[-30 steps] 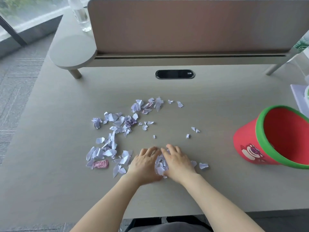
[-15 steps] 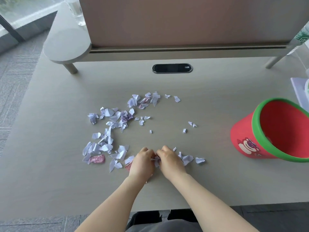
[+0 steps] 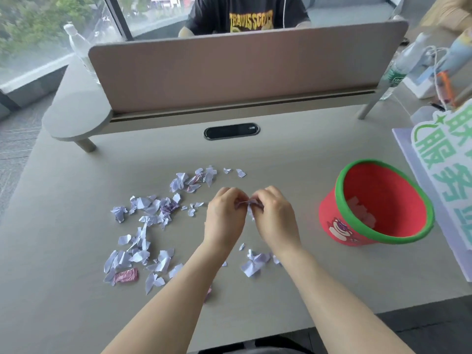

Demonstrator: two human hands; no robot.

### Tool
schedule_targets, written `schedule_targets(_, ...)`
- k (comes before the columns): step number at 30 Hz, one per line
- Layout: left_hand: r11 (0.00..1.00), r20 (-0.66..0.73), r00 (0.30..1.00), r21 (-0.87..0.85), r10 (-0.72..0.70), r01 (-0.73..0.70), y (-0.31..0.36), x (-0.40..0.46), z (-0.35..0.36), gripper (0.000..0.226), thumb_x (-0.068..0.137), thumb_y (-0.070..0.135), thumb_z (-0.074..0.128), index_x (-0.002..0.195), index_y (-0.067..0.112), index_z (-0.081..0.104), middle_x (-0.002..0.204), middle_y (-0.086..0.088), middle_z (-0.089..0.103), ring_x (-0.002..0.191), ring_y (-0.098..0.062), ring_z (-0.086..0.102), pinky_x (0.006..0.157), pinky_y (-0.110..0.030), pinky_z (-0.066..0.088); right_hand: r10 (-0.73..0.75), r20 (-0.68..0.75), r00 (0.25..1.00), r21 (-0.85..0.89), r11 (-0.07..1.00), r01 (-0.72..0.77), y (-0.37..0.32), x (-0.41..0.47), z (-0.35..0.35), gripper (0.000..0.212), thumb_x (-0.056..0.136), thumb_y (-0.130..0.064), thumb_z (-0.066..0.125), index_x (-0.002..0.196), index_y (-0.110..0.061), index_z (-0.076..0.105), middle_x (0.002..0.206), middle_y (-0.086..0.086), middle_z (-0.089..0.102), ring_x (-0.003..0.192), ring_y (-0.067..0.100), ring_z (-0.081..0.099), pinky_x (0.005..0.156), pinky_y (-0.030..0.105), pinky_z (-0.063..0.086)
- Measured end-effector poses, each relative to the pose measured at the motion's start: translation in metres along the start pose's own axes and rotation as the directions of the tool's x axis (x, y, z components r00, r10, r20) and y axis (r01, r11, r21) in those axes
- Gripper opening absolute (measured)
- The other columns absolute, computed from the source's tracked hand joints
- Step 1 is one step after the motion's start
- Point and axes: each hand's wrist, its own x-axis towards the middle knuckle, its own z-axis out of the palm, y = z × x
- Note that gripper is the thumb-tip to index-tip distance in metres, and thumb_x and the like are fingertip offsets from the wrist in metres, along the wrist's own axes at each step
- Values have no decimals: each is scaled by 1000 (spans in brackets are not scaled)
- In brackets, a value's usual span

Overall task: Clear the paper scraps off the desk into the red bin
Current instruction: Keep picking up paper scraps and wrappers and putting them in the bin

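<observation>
I am looking down on a pale grey-beige bench (image 3: 76, 290) with a dusty-pink divider screen (image 3: 229, 70) standing across its far side on a low raised shelf (image 3: 76, 121), and a black oval cable port (image 3: 231, 131) set into the top just in front of it. Beyond the screen a person in a black printed T-shirt (image 3: 249, 15) sits by large windows; a clear plastic bottle (image 3: 80, 53) stands at the far left corner, and a white sign with green characters (image 3: 444, 180) lies along the right edge. My left hand (image 3: 224, 215) and right hand (image 3: 274, 215) are raised together above the middle of the bench, fingers curled, both pinching one small bunch of lilac-white torn paper scraps (image 3: 249, 204) between them. Most loose scraps (image 3: 143, 226) lie spread to the left of my hands — a crumpled pink wrapper (image 3: 125, 275) among them near the front — while a smaller cluster (image 3: 255, 263) sits on the bench below my right wrist. The round red bin with a green rim (image 3: 357, 233) stands to the right, near my right hand but apart from it, tilted toward me, with a few pale scraps already inside.
</observation>
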Motion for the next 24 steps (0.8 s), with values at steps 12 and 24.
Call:
schedule_targets(12, 957, 156, 951, -160, 268, -244, 147, 21, 90, 11, 79, 6, 63, 75, 16, 65, 79, 2, 58, 72, -15, 56, 62, -17, 41, 74, -345, 936, -96, 989, -114, 71, 15, -150, 7, 82, -7, 67, 79, -13, 64, 81, 0, 55, 68, 18, 53, 63, 21, 35)
schedule_targets(24, 960, 337, 899, -99, 280, -262, 171, 4, 151, 11, 84, 14, 59, 88, 18, 68, 93, 1, 65, 89, -14, 58, 76, -21, 42, 263, -268, 927, -116, 946, -302, 133, -2, -180, 3, 82, -15, 67, 83, -13, 68, 84, 5, 58, 79, 25, 56, 66, 26, 36)
